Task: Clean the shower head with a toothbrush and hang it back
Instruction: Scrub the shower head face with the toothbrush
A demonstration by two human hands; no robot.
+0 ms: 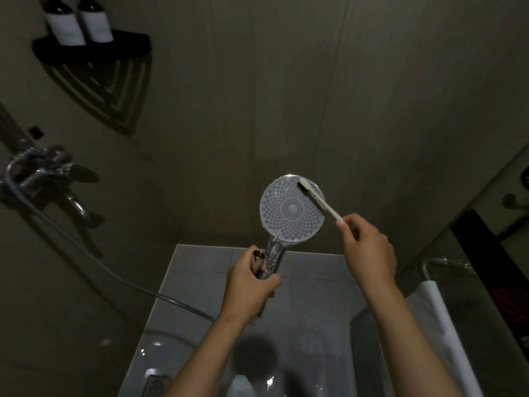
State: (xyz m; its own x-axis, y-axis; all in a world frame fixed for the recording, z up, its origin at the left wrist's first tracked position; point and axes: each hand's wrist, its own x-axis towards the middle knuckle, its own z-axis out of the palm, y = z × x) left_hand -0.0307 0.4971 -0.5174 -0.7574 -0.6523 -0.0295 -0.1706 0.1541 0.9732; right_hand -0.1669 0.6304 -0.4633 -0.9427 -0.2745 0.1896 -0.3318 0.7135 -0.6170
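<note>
Shower head (286, 213): held just above the left hand, with its round face turned toward the camera.
Long axis: runs from the handle in the left hand's grip up and slightly right to the disc.
Make: pale flat disc with rings of small nozzle dots, a shiny chrome rim and a chrome handle.
Left hand (252, 285): fingers and thumb wrapped round the handle.
Toothbrush (322, 203): slim, white and straight; it slants up and left from the right hand, with the bristle end on the disc's upper right edge.
Right hand (369, 250): to the right of the disc, pinching the tail of the toothbrush between fingertips and thumb.
Hose (177, 302): thin and metallic, trailing left and up from below the left hand toward a chrome mixer tap (43, 173).
</note>
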